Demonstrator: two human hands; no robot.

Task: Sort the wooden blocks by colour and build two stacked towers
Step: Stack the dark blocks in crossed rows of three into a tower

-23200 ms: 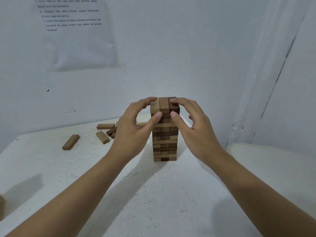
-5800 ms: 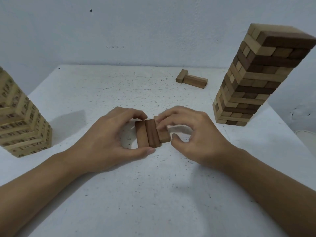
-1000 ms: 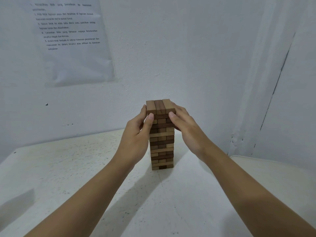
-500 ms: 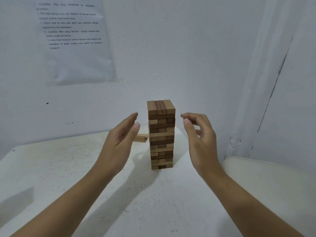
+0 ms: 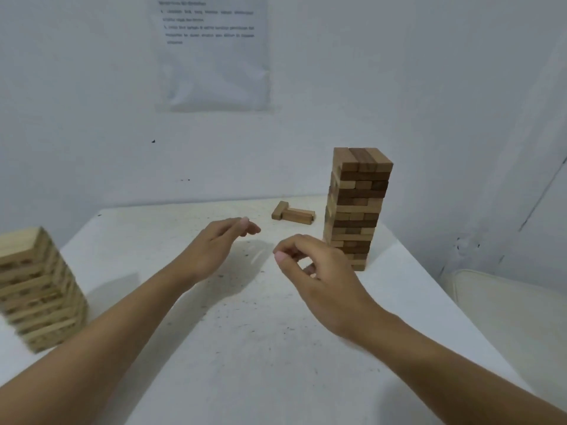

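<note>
Here a white table (image 5: 276, 348) is seen, set against a white wall, and everything else stands on it. The brown tower (image 5: 357, 207), built of mixed dark and light brown blocks, stands upright at the far right of the table. The pale tower (image 5: 36, 289) is seen at the left edge, near the person, and it is blurred.

Both hands are held above the middle of the table and nothing is gripped by either. The left hand (image 5: 214, 246) is half open with loose fingers; the right hand (image 5: 319, 274) is loosely curled, its thumb and fingers close together but empty.

Two loose blocks (image 5: 293, 213) are lying flat at the far edge, touching, just left of the brown tower. They lie beyond the hands and between them; the longer one is turned roughly across the view, the other at an angle to it. The left hand's fingertips seem a little nearer, so it is probably the better hand for the reach.

A printed sheet (image 5: 211, 53) is fixed to the wall; its lines are too blurred to be read.
</note>
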